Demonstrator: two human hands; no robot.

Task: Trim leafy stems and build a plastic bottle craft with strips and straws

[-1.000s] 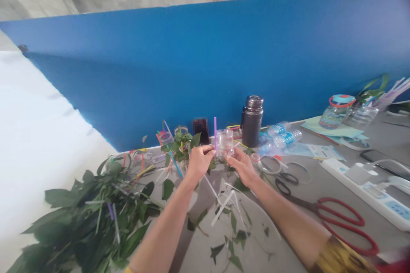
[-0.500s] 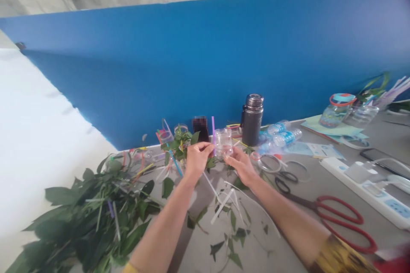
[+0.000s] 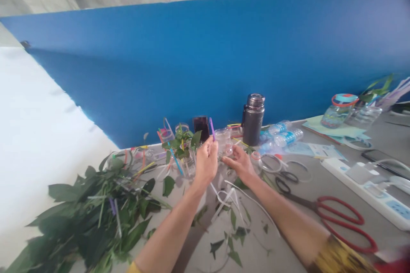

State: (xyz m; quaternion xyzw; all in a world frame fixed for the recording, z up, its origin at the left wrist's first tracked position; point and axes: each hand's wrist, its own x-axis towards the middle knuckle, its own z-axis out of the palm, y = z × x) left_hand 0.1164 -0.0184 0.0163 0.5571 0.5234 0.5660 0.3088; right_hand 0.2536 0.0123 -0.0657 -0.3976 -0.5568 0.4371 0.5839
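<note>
My left hand (image 3: 207,160) is closed, pinching a thin purple straw (image 3: 212,128) that sticks up above its fingertips. Just right of the straw stands a clear plastic jar (image 3: 223,138). The fingers and thumb of my right hand (image 3: 238,163) curl round the jar's lower right side. Left of my hands, leafy green sprigs (image 3: 182,143) stand in a clear container (image 3: 188,165). A white strip (image 3: 221,198) lies below my left hand among loose leaves.
A dark flask (image 3: 253,121) stands behind. Plastic bottles (image 3: 286,137), red-handled scissors (image 3: 339,211) and a power strip (image 3: 368,192) lie to the right. A large leaf pile (image 3: 86,217) covers the left. A dark phone (image 3: 201,129) leans near the blue wall (image 3: 192,59).
My left hand has moved right and turned more upright, closer to the jar. The purple straw has tilted to the left at its top. My right hand stays at the jar.
</note>
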